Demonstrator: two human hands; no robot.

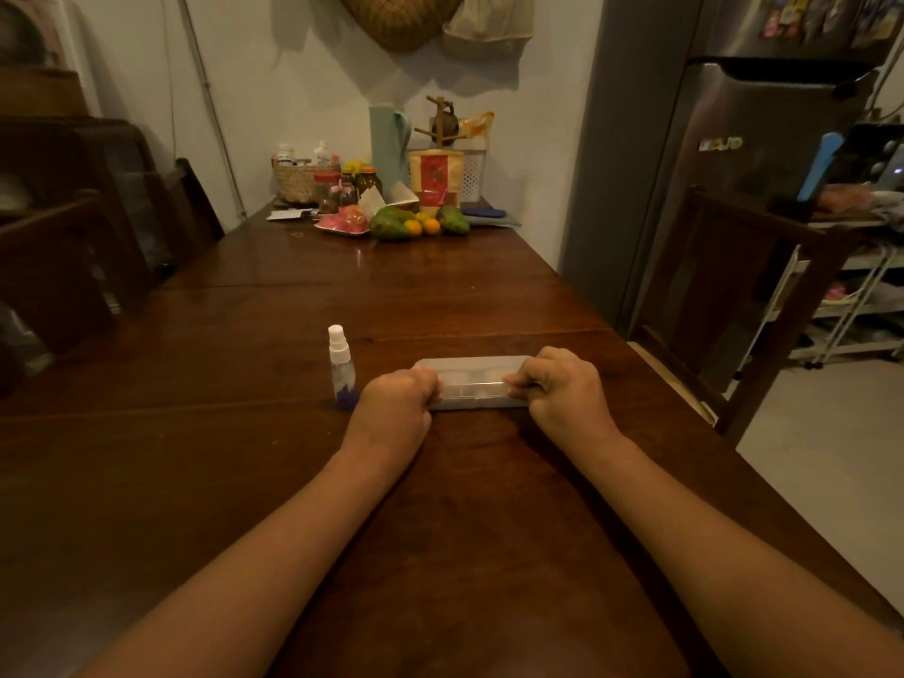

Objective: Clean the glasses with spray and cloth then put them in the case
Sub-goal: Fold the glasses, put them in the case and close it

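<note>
Gripping a long, round-cornered case [472,381] of frosted translucent plastic by both ends, left hand [398,398] and right hand [557,384] alike curled tight round it, flat on the glossy dark wooden table [244,457]. Through its cloudy plastic, only pale rounded shapes, too dim to identify. Just left of the case, close beside the left hand, upright: a small clear plastic spray bottle [341,367] with white cylindrical nozzle and purple patch low down, no print legible; likewise unreadable, the silver badge [720,144] on the grey metal fridge [734,227].

Ends of case [472,382] beneath left hand [398,402] and right hand [562,386]; interior hazy.
</note>
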